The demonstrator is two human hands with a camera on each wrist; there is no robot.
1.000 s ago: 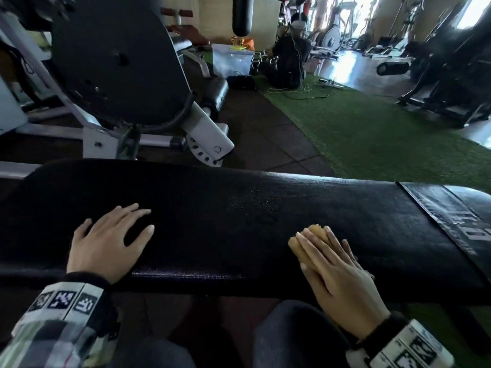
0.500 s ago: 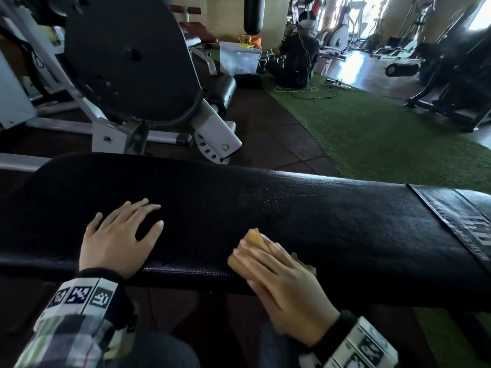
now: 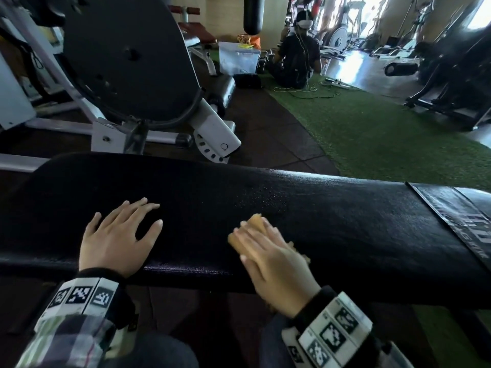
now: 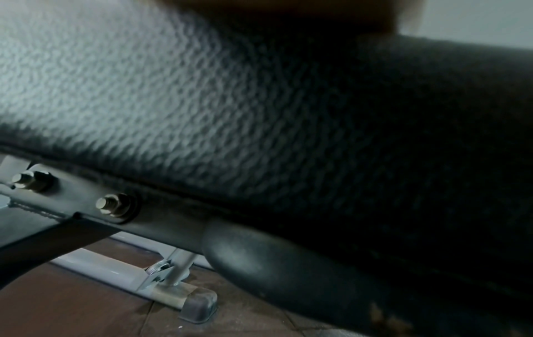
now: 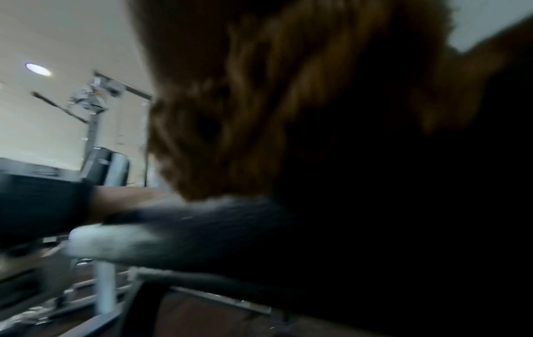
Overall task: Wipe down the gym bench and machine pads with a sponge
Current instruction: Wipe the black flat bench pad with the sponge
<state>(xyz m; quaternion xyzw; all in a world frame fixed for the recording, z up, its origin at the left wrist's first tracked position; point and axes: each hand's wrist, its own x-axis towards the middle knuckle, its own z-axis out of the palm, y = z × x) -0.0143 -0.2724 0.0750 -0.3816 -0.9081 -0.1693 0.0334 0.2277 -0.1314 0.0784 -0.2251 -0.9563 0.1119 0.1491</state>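
The black padded bench (image 3: 332,216) runs across the head view in front of me. My left hand (image 3: 125,227) lies flat on its left part, fingers spread. To its right, my right hand (image 3: 265,251) presses straight fingers down on a yellow-orange sponge (image 3: 253,221) near the pad's front edge. Fine droplets dot the pad just beyond the sponge. In the blurred right wrist view the sponge (image 5: 288,91) fills the frame above the dark bench (image 5: 375,228). The left wrist view shows the pad's textured side (image 4: 202,91) and the bolted frame (image 4: 115,205) under it.
Behind the bench stands a white-framed machine (image 3: 212,134) with a big black round pad (image 3: 127,62). A person (image 3: 297,59) sits on green turf (image 3: 385,134) beside a clear plastic bin (image 3: 239,58). Dark machines (image 3: 451,75) line the far right.
My right hand slid the sponge leftward along the pad toward my left hand, mostly in the first half second. The left hand stayed flat in place.
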